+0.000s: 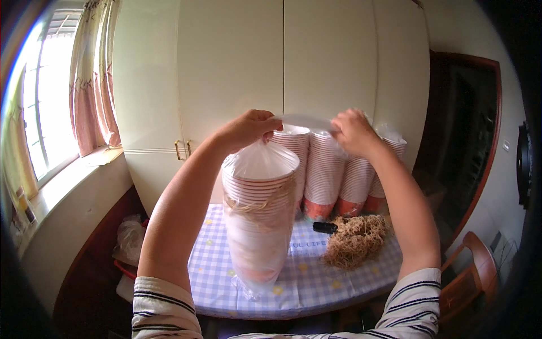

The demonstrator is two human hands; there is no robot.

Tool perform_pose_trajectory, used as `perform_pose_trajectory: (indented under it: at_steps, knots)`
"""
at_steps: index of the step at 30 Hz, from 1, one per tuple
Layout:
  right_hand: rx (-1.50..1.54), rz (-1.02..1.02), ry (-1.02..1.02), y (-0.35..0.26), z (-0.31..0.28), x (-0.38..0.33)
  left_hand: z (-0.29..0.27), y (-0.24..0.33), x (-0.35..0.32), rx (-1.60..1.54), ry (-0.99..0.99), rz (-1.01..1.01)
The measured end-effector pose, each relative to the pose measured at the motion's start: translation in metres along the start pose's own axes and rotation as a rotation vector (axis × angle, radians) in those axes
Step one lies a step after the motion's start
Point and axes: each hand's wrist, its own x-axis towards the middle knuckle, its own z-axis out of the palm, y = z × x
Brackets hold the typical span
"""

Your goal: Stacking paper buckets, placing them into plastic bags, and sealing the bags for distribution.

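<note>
The left grip pinched the gathered neck of the bag, while the right grip held out a blurred pale strip! Right below the left grip, the bag stood on the tabletop, full of nested cups: probably light, its film slippery, the rims crushable, so the neck looked the best hold. Beyond, bagged stacks stood.

Head-worn fisheye, facing forward-down, table near
</note>
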Motion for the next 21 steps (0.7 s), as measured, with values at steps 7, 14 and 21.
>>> perform_pose_trajectory:
  at_steps: [7, 14, 21]
  knots:
    - [1.185, -0.035, -0.284, -0.061, -0.009, -0.049, 0.011, -0.007, 0.005, 0.264, 0.01, 0.005]
    - [2.418, 0.393, -0.092, -0.129, -0.013, -0.026, 0.003, 0.014, -0.012, 0.719, 0.288, 0.221]
    - [2.896, 0.085, 0.081, -0.168, -0.016, -0.023, -0.004, 0.074, -0.052, 0.033, -0.141, -0.359]
